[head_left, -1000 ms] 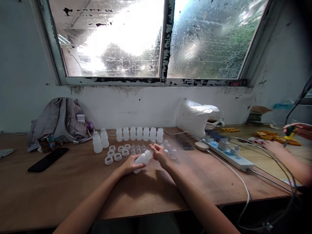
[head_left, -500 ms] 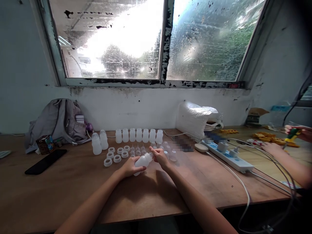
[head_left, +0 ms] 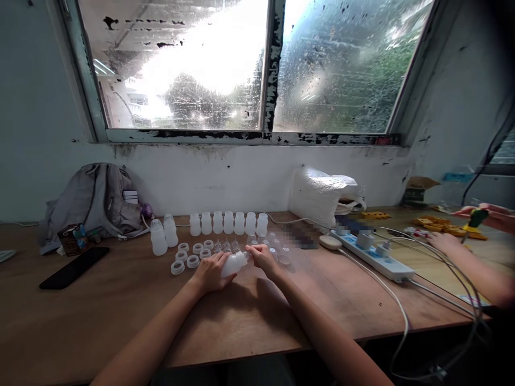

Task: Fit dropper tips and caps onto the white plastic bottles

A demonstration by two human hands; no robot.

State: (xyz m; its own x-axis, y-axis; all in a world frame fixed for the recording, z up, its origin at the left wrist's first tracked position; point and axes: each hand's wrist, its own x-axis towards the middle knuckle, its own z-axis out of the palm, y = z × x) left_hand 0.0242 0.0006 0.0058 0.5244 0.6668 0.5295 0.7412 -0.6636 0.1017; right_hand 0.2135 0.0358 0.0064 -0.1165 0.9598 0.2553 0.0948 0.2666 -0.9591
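Left hand (head_left: pixel 210 272) grips white plastic bottle (head_left: pixel 234 263), tilted above the wooden table (head_left: pixel 120 300); now further over its body than 0.5 s ago. Right hand (head_left: pixel 263 258) fingertips pinch its neck, unchanged.

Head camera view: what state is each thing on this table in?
Bottle in hands: tilted, left hand gripping its body, right hand at its neck.
Row of seven bottles: upright, uncapped.
Two capped bottles: upright.
Ring caps: loose on table.
Phone: flat, screen dark.
Power strip: chargers plugged in.
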